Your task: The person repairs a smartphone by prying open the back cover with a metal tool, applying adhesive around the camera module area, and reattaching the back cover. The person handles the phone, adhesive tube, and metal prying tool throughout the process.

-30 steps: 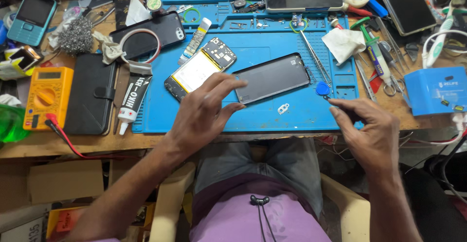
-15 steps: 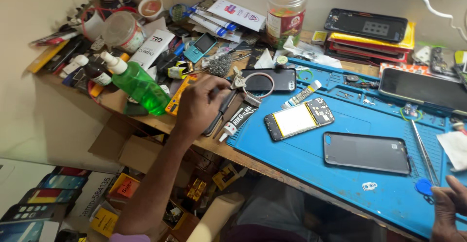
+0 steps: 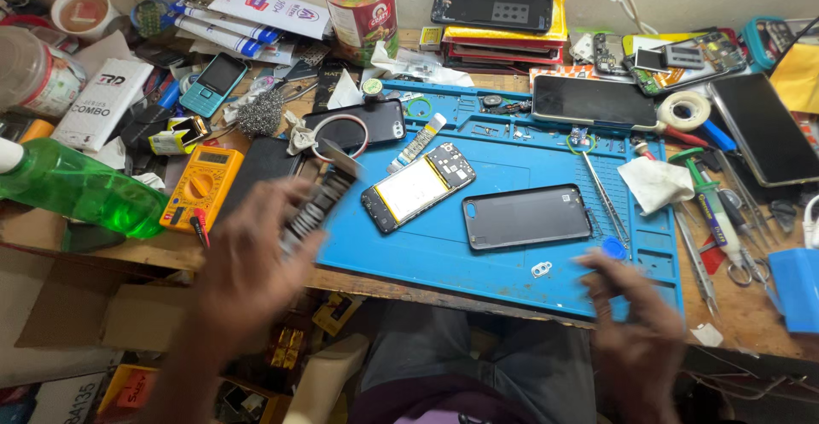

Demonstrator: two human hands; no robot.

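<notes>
both forearms bare, no sleeves, watch or rings visible; left hand (image 3: pixel 247 275) and right hand (image 3: pixel 631 326) motion-blurred. lap shows grey trousers (image 3: pixel 478 356). purple shirt hem (image 3: pixel 426 407) at the lower frame edge.

Blue mat (image 3: pixel 478 253); yellow multimeter (image 3: pixel 203 183); green bottle (image 3: pixel 81 192).

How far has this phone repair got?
Done so far: the opened phone with its pale battery showing lies on the blue work mat, and its dark back cover lies apart beside it. In hand: the blurred left hand holds a dark tube-like item. Left: the cover is not back on.
</notes>
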